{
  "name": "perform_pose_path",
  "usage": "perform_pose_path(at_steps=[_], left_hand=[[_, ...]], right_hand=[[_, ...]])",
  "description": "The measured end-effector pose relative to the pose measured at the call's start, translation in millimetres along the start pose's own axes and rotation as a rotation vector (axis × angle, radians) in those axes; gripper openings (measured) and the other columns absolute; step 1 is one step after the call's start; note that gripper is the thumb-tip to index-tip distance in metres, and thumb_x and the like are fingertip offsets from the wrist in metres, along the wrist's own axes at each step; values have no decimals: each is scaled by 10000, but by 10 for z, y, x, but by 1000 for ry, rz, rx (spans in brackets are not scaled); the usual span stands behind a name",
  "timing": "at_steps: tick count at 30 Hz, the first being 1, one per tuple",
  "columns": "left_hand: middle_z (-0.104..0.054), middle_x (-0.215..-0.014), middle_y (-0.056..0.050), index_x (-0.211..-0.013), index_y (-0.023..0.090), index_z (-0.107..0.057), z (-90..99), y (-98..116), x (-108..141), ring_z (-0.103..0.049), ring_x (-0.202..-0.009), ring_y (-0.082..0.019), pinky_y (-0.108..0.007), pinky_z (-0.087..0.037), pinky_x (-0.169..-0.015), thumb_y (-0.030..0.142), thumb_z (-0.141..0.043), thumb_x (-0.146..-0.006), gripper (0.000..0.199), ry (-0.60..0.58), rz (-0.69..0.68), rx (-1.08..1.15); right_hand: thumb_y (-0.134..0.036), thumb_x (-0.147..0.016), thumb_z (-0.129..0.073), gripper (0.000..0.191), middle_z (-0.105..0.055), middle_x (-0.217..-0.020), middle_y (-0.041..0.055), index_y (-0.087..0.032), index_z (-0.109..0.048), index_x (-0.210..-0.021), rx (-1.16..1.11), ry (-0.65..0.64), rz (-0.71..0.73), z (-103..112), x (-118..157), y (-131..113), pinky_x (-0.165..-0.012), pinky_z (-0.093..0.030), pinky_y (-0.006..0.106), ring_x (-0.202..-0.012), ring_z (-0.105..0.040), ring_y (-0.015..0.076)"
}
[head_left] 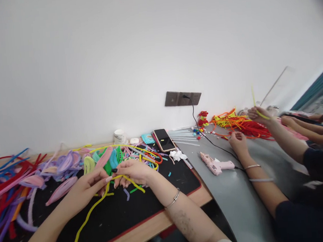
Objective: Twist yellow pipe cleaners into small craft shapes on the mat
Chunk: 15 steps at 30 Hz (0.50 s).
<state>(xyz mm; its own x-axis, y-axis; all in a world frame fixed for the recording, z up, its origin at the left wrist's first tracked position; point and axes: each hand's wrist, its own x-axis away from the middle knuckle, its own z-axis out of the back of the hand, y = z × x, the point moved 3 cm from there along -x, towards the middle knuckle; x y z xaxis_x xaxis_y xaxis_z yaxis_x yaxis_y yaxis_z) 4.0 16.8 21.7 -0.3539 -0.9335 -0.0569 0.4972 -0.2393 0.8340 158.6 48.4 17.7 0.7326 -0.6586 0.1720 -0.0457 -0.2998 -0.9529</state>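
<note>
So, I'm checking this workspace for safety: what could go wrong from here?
The black cord from the wall socket passes close to a co-worker's nearer hand; a snag might drag the pink glue gun it seems to feed. If that gun is hot, which I can't tell, a brush could burn. The yellow pipe cleaner, pinched by the left hand and right hand, has a long loose end that might catch.

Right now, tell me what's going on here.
The person's left hand and right hand are holding a yellow pipe cleaner above a black mat. Colorful bundles lie beyond and to the left. At the gray table on the right, a co-worker's raised hand holds another yellow strand; a pink glue gun lies there.
</note>
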Motion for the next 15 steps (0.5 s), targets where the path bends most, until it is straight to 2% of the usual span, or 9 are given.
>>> perform_pose_path(at_steps=[5, 8, 11, 15], left_hand=[[-493, -555, 35, -688, 173, -538, 13, 25, -2, -470, -530, -116, -197, -387, -531, 389, -466, -802, 254, 61, -23, -51], [-476, -519, 43, -702, 180, -542, 3, 18, -4, -455, -483, -110, -194, -377, -494, 384, -487, -786, 228, 70, -22, 0], [-542, -490, 36, -761, 184, -525, -14, -5, -4, -522, -463, -135, -227, -428, -517, 405, -480, -796, 229, 40, 38, 128], [-636, -565, -1, -841, 181, -520, -12, -24, 3, -612, -561, -184, -273, -477, -585, 449, -493, -801, 272, 40, 114, 247]], right_hand=[[-126, -842, -464, 142, -667, -584, -36, -107, -592, -784, -88, -127, 14, 53, -15, 32, -529, -397, 151, -507, -611, 2], [-137, -821, -524, 90, -662, -596, -41, -104, -600, -785, -117, -84, -26, 60, -26, 32, -495, -382, 122, -514, -610, 5], [-189, -797, -576, 113, -625, -575, -69, -93, -597, -741, -109, 14, -88, 30, -12, 8, -432, -324, 101, -424, -529, -25], [-140, -765, -595, 71, -521, -498, -112, -95, -585, -710, -103, 17, -89, -64, 1, -7, -421, -306, 106, -388, -461, -37]])
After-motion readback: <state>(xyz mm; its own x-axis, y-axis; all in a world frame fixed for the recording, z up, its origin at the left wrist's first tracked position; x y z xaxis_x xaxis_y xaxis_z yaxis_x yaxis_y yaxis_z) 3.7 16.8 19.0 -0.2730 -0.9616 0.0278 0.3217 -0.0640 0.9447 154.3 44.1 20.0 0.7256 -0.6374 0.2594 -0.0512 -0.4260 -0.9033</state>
